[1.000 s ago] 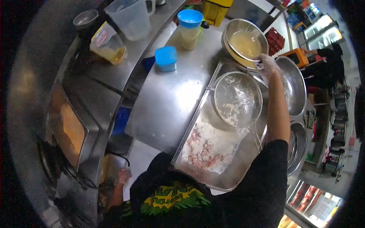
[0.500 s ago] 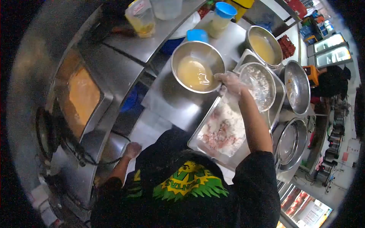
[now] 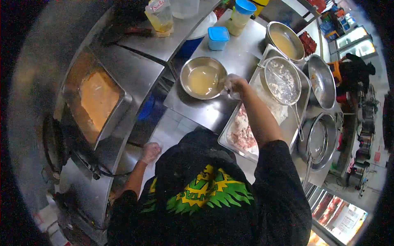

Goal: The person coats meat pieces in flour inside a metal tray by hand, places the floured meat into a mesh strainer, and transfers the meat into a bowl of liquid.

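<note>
A steel bowl of pale yellow liquid (image 3: 203, 78) stands on the steel table. My gloved right hand (image 3: 234, 85) grips its right rim. Low at the left, my gloved left hand (image 3: 151, 152) hangs beside the counter, fingers curled in with nothing visible in them. A metal tray (image 3: 223, 140) right of the bowl holds white flour (image 3: 278, 110) and pieces of raw meat (image 3: 243, 133), partly hidden by my right forearm. Over the tray's far part lies a round sieve (image 3: 282, 80) with flour clumps, its handle pointing toward me.
Another bowl of liquid (image 3: 286, 44), a blue-lidded tub (image 3: 218, 38) and a blue-topped container (image 3: 242, 17) stand at the back. Steel bowls (image 3: 322, 82) line the right. A pan of orange liquid (image 3: 98, 98) is at the left. A person in black (image 3: 355, 74) is far right.
The bowl of liquid has come off the other bowl at the back and moved left and nearer onto the table, in my right hand. My left hand has risen slightly.
</note>
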The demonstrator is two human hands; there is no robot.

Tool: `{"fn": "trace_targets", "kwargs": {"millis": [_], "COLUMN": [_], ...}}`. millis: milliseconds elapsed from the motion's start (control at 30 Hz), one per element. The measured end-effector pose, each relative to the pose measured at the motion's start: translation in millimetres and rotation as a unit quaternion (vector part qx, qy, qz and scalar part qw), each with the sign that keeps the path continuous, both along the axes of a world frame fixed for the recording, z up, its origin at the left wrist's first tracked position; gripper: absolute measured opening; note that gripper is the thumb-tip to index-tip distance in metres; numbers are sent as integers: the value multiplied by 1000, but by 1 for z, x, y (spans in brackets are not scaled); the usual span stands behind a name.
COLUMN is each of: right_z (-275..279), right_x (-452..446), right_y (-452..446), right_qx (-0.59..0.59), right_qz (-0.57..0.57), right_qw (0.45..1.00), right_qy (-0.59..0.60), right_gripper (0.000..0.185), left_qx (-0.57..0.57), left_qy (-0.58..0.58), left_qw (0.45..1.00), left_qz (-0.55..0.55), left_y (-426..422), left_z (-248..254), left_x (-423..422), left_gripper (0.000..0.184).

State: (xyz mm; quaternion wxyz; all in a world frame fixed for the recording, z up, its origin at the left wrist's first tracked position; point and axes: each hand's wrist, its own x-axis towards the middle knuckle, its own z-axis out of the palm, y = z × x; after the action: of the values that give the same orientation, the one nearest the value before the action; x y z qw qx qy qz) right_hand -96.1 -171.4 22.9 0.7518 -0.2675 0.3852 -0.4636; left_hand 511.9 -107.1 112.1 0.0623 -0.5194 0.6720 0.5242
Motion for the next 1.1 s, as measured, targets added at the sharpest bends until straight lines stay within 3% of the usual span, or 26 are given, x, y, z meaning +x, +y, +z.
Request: {"fn": "trace_targets", "kwargs": {"millis": [67, 133, 167, 200, 267, 300, 367, 400, 467, 533, 567, 600, 667, 733, 767, 800, 833, 867, 933, 967, 1000, 1067, 1100], "right_z": [39, 61, 77, 94, 129, 161, 140, 97, 183, 237, 264, 280, 252, 208, 194, 182, 168, 148, 110, 104, 29, 141, 139], "right_x": [43, 45, 56, 67, 76, 87, 75, 55, 71, 81, 79, 69, 41, 17, 11, 2, -1, 2, 17, 27, 26, 24, 16], "right_y": [10, 5, 12, 20, 15, 16, 3, -7, 15, 67, 99, 134, 197, 251, 260, 263, 268, 270, 265, 268, 259, 265, 269], "right_qx": [66, 157, 80, 11, 44, 32, -3, -26, -84, -155, -168, -185, -42, -54, -58, 22, 102, 98, 77, 42, 10, 40, 39], "right_qz": [-136, -96, -75, -64, 8, 19, 28, 26, 101, -102, -113, -123, -103, -62, -61, -8, 48, 48, -94, -91, -69, 29, 29], "right_qw": [979, 956, 934, 888, 792, 735, 635, 598, 540, 698, 722, 745, 790, 706, 713, 692, 664, 668, 740, 721, 689, 774, 773], "right_qy": [139, 228, 340, 455, 609, 677, 772, 801, 831, 692, 662, 629, 603, 704, 696, 721, 739, 736, 662, 685, 722, 631, 632], "right_gripper": [22, 16, 13, 10, 15, 17, 22, 25, 26, 30, 33, 36, 39, 49, 49, 55, 61, 61, 70, 72, 59, 53, 53], "left_qx": [52, -200, -198, -183, -164, -195, -218, -229, -224, -187, -65, -59, 34, 67, -89, -240, -288, -337, -334, -331, -337, -308, -393], "left_qy": [22, 159, 162, 176, 197, 223, 252, 274, 293, 342, 294, 294, 331, 134, 103, 71, 32, -4, -30, -46, -45, -6, -23], "left_qw": [998, 956, 955, 958, 958, 936, 905, 890, 876, 850, 884, 884, 909, 965, 944, 893, 886, 874, 892, 909, 905, 904, 800], "left_qz": [41, -141, -150, -135, -131, -192, -262, -283, -310, -355, -357, -358, -250, -217, -299, -375, -363, -351, -302, -251, -255, -295, -453], "left_y": [-7, -26, -32, -34, -46, -51, -54, -52, -42, -30, -24, -11, 13, 46, 56, 64, 75, 81, 78, 73, 64, 43, 39], "left_z": [2, 2, 23, 72, 137, 156, 179, 186, 191, 194, 220, 208, 180, 194, 173, 143, 126, 110, 80, 70, 62, 47, 56], "left_x": [-12, -25, -43, -72, -115, -132, -162, -174, -192, -214, -230, -246, -278, -339, -362, -384, -406, -426, -444, -457, -464, -458, -458], "left_gripper": [20, 20, 20, 20, 20, 19, 18, 18, 17, 19, 22, 22, 29, 45, 53, 63, 66, 70, 65, 61, 61, 51, 41]}}
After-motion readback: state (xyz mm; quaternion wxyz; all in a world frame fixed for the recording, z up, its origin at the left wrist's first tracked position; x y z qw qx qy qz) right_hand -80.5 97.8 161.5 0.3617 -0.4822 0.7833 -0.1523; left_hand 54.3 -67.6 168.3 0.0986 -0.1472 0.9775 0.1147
